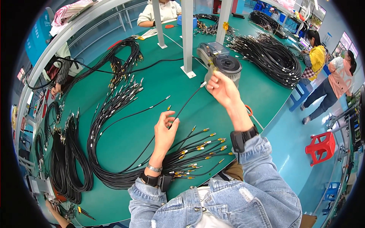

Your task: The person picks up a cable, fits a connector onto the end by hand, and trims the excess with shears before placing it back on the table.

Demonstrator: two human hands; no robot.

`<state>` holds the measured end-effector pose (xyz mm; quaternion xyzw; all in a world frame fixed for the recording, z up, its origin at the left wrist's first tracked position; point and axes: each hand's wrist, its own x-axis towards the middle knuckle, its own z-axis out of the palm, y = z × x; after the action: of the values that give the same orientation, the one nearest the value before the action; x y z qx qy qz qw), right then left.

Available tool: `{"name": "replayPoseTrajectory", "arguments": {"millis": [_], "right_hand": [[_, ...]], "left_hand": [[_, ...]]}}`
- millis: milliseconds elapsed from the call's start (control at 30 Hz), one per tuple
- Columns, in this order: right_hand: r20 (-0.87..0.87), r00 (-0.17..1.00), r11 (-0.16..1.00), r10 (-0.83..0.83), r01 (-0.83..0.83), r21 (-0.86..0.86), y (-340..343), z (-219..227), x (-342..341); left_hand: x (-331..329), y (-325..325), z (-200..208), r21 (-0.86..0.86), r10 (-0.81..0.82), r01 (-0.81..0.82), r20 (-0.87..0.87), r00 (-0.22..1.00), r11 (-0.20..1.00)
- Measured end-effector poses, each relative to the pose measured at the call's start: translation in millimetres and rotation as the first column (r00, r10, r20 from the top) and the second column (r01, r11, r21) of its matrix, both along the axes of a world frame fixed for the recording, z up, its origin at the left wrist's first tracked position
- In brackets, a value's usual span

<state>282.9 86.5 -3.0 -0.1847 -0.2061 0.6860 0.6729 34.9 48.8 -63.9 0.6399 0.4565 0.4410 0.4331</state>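
My left hand [165, 129] is closed round a thin black cable [187, 102] above the green table. The cable's free end, with a white and metal tip [203, 84], points up and lies just beside my right hand [223, 88]. That hand is raised at the front of a grey tabletop machine [207, 57] with a round black top. Its fingertips are pinched together, with a small yellowish bit at them that is too small to name. Below my left hand spreads a bundle of black cable ends [201, 146] with yellow and white tips.
Looped black cables [70, 163] lie at the left, and a large coil [273, 60] at the far right. Grey metal posts [187, 41] rise from the table [152, 91]. Orange-handled scissors [249, 110] lie by my right forearm. Other people work around; a red stool [321, 148] stands right.
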Motion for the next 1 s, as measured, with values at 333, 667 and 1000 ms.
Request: {"name": "replayPoseTrajectory", "arguments": {"millis": [333, 667, 1000], "right_hand": [[0.477, 0.861, 0.984, -0.176, 0.157, 0.082, -130.6, 13.6, -10.4], [0.749, 0.642, 0.972, -0.163, -0.025, 0.233, -172.3, 26.6, -2.1], [0.773, 0.462, 0.893, -0.434, 0.332, 0.303, -131.7, 25.5, 29.9]], "left_hand": [[71.6, -33.5, 74.9, 0.366, -0.101, 0.108, -0.038, 0.994, 0.924], [86.9, -60.0, 66.4, 0.741, -0.016, 0.092, -0.109, 0.994, 0.665], [44.1, -70.0, 45.0, 0.576, 0.021, 0.065, -0.141, 0.99, 0.815]]}}
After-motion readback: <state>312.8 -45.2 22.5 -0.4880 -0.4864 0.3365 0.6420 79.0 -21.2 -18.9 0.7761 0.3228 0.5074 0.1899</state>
